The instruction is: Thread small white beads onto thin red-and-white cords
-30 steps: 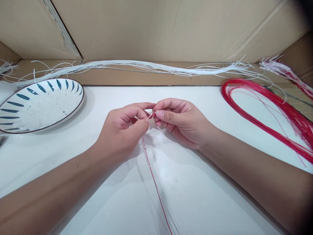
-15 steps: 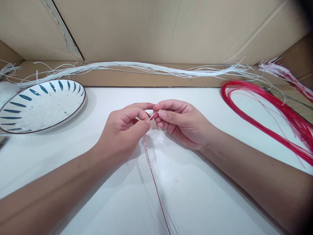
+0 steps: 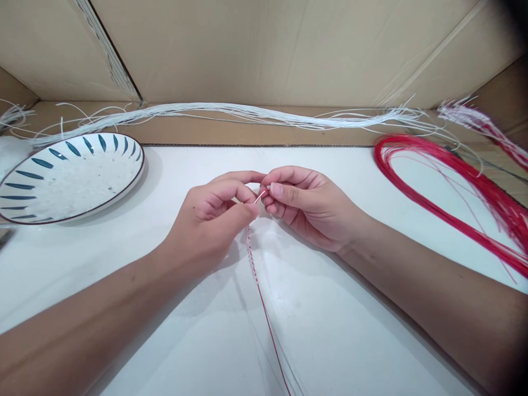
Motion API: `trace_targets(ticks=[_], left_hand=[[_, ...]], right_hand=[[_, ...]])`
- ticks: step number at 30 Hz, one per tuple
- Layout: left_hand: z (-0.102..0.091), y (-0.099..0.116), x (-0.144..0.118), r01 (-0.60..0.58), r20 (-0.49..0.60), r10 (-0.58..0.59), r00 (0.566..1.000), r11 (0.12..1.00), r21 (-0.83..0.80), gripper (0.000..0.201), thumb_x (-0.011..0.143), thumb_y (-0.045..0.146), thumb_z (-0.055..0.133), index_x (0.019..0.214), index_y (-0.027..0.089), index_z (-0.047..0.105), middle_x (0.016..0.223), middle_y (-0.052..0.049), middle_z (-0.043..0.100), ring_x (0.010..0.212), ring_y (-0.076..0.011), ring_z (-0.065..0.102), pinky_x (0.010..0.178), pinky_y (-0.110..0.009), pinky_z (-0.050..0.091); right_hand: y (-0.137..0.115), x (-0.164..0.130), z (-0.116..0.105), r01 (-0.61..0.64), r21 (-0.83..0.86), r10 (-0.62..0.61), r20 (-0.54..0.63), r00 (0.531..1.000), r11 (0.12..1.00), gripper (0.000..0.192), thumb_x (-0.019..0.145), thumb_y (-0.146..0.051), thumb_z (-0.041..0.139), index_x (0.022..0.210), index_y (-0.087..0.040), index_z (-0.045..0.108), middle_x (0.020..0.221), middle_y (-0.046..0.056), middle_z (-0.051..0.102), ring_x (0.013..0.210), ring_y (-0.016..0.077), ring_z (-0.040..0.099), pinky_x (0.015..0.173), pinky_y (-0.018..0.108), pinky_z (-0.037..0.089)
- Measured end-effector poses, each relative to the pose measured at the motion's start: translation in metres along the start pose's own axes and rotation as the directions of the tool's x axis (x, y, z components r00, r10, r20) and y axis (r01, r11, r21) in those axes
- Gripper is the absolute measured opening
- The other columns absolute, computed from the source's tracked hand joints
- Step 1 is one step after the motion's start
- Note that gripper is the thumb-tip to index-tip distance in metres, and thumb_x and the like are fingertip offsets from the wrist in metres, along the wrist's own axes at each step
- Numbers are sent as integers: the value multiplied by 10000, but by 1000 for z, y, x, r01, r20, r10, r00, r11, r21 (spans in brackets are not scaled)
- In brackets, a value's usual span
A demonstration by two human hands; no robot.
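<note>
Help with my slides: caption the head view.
Left hand and right hand, close together, handle a thin red thread above a white table.

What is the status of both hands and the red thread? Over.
Left hand pinching red thread; right hand pinched beside it, contents too small to tell. Thread trailing toward the wearer. Plate off left, red bundle off right.

Lit brightly and diffusely, showing soft shadow beside the plate [image 3: 103,144] and faint sheen on the bench [image 3: 350,330]; darkened and blurred at upper right
</note>
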State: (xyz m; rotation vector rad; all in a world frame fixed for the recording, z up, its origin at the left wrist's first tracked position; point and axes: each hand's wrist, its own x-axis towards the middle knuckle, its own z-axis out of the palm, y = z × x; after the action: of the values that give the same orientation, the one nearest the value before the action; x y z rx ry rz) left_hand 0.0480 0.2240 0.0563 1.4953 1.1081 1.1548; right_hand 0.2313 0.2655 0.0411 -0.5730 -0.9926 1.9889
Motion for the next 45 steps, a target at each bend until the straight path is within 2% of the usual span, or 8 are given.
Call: trace_targets(ticks=[10,25,30,40,45], left_hand=[[0,1,0,1,13,-1,1000,1000,-19,191,821,147,653,649,220,689,1146,-21,772,1213,-211,648,916,-302,532],[1,4,0,42,2,-42,999,999,7,183,818,181,661,639,218,677,1175,-45,766,1232,-292,648,955,-401,548],[1,3,0,41,-11,-40,999,998,37,179,811,172,653,639,217,674,1200,-42,764,1186,-283,664,943,-403,540],[1,3,0,34,-25,-32,999,996,79,187,796,166,643,616,214,656,1133,-36,774,1115,-265,681,927,-394,532],[2,4,0,60,-37,-56,998,993,106,192,801,184,633,611,205,640,1200,-48,761,1082,-258,688,889,-389,531]], right_hand=[[-1,0,0,-12,-11,12,-4,1000,1000,134,774,-188,900,847,-153,794,789,6,776,681,52,695,694,129,598],[-1,0,1,-12,-47,11,-22,1000,999,159,750,-220,921,821,-168,789,777,1,767,665,56,687,670,142,602],[-1,1,2,11,-47,-12,-28,1000,999,153,741,-205,923,806,-174,789,767,0,764,665,60,685,667,145,594],[1,0,2,63,-191,-73,-42,996,980,144,745,-238,919,806,-177,804,760,7,745,631,74,651,663,198,592],[3,-1,1,87,-210,-98,-43,994,974,87,790,-214,880,839,-182,815,796,18,759,693,82,676,693,191,590]])
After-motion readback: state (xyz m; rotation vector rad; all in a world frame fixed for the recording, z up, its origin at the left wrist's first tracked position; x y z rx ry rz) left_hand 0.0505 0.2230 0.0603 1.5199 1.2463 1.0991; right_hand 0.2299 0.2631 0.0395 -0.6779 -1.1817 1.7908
